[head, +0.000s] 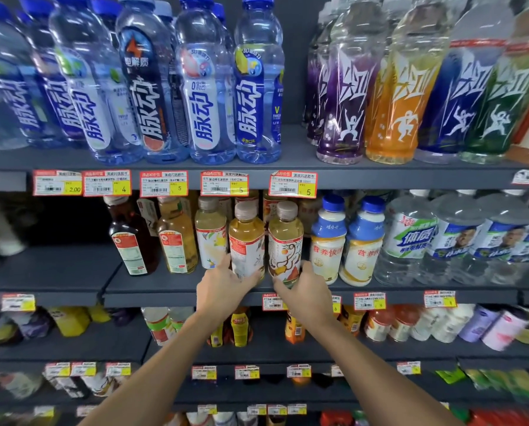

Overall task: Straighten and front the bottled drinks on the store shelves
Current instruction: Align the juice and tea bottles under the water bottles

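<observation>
Beside tea bottles (247,241): milk drinks (329,241), R.

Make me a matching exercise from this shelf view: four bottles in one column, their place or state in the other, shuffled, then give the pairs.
1. orange bottle
2. dark tea bottle
3. blue-capped milk bottle
4. amber tea bottle

A. middle shelf, right of both hands
B. gripped by the left hand
C. top shelf, right side
D. middle shelf, left end of the tea row

Pairs: 1-C, 2-D, 3-A, 4-B

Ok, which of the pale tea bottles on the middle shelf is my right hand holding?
The right hand grips the pale tea bottle with the orange swirl label, rightmost, beside the blue-capped milk bottle.
</observation>
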Demonstrator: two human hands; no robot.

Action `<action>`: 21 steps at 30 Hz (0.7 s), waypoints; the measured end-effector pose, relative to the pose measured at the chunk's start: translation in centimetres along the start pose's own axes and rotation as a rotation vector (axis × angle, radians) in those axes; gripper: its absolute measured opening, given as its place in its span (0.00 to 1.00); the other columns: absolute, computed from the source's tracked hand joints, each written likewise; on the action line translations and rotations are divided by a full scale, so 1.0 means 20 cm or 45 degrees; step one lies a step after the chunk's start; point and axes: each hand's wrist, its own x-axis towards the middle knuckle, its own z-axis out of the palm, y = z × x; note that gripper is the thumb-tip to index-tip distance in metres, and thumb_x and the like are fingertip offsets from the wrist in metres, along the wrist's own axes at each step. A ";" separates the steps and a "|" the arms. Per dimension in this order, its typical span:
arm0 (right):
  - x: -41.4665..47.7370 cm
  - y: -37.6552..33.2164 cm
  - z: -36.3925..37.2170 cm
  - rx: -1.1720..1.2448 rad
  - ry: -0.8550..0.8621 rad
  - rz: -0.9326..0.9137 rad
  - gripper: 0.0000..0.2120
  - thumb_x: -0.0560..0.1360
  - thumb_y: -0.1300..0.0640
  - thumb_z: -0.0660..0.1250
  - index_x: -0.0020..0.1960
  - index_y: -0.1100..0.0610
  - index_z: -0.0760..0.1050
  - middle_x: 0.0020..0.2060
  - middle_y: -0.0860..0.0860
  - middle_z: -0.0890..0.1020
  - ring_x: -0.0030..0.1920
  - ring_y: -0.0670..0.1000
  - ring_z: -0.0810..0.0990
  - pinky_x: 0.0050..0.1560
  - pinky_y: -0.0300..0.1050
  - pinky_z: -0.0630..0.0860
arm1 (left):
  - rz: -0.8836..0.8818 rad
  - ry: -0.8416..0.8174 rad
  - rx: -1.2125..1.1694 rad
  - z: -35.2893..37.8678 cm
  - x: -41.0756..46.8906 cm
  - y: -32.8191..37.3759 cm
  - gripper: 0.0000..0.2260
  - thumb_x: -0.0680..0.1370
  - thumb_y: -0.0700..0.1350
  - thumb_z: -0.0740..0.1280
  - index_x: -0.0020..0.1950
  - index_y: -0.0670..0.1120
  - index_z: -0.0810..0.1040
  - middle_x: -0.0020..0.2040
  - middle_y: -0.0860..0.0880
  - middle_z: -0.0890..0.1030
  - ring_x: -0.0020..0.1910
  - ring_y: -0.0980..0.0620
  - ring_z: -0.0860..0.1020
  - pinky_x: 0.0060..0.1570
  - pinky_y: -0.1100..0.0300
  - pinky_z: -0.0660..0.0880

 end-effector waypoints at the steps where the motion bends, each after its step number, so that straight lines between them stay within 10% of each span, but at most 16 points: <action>1: 0.00 0.00 0.00 0.004 0.005 -0.003 0.21 0.72 0.38 0.70 0.56 0.50 0.70 0.42 0.41 0.79 0.43 0.46 0.81 0.35 0.39 0.74 | -0.002 0.020 -0.013 0.01 0.00 0.00 0.25 0.70 0.69 0.70 0.60 0.57 0.73 0.47 0.60 0.83 0.47 0.56 0.81 0.46 0.52 0.81; 11: 0.00 0.00 -0.01 0.013 -0.041 0.033 0.23 0.73 0.40 0.70 0.61 0.52 0.70 0.49 0.46 0.84 0.47 0.48 0.82 0.43 0.45 0.80 | 0.143 -0.488 -0.199 -0.10 0.09 -0.07 0.15 0.79 0.55 0.69 0.64 0.57 0.72 0.35 0.53 0.84 0.33 0.61 0.79 0.36 0.65 0.72; 15: 0.00 0.00 -0.02 0.026 -0.057 0.037 0.24 0.74 0.40 0.70 0.63 0.52 0.70 0.51 0.46 0.84 0.49 0.47 0.82 0.43 0.42 0.80 | 0.051 -0.209 0.132 -0.07 0.06 -0.06 0.11 0.80 0.57 0.64 0.60 0.54 0.74 0.34 0.56 0.83 0.38 0.57 0.80 0.44 0.54 0.79; 21: -0.01 -0.02 -0.03 0.027 -0.051 0.029 0.24 0.74 0.40 0.70 0.63 0.52 0.70 0.52 0.47 0.84 0.50 0.48 0.83 0.45 0.45 0.81 | -0.214 0.189 0.277 0.10 -0.07 0.12 0.34 0.69 0.74 0.64 0.63 0.52 0.64 0.44 0.54 0.80 0.46 0.47 0.83 0.39 0.56 0.67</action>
